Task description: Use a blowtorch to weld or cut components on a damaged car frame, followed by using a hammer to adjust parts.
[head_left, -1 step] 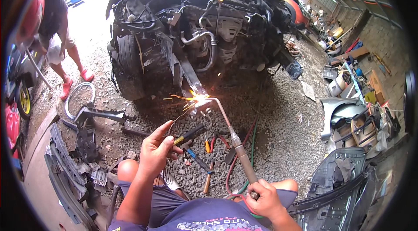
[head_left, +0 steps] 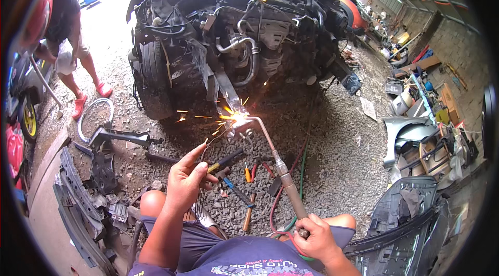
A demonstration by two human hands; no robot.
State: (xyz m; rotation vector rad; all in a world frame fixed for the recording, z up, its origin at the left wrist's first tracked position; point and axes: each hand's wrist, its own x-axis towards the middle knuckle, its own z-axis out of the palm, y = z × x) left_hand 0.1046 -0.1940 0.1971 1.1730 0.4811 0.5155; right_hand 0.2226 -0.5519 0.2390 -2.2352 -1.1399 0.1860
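My right hand [head_left: 317, 237] is closed round the handle of a gas welding torch [head_left: 291, 187], whose bent copper-coloured tip points left. Bright flame and sparks [head_left: 236, 116] burst where the tip meets the end of a metal rail [head_left: 224, 88] jutting from the stripped front of a car [head_left: 260, 31]. Between the fingers of my left hand [head_left: 188, 178] is a thin wire [head_left: 212, 142], its far end reaching toward the sparks. More of the thin wire hangs below that palm. Red and green hoses [head_left: 273, 213] run by the torch handle.
Hammers [head_left: 236, 193], pliers [head_left: 253, 171] and a screwdriver [head_left: 247, 173] lie on the gravel before me. Removed body panels [head_left: 78, 208] rest at left, a fender [head_left: 408, 133] and black plastic parts [head_left: 403, 208] at right. Another person [head_left: 65, 31] bends beside a motorcycle [head_left: 31, 99] at far left.
The sparks have changed shape, with some now flying farther left. The person at far left has shifted slightly. My hands, the torch and the wire stay almost in place.
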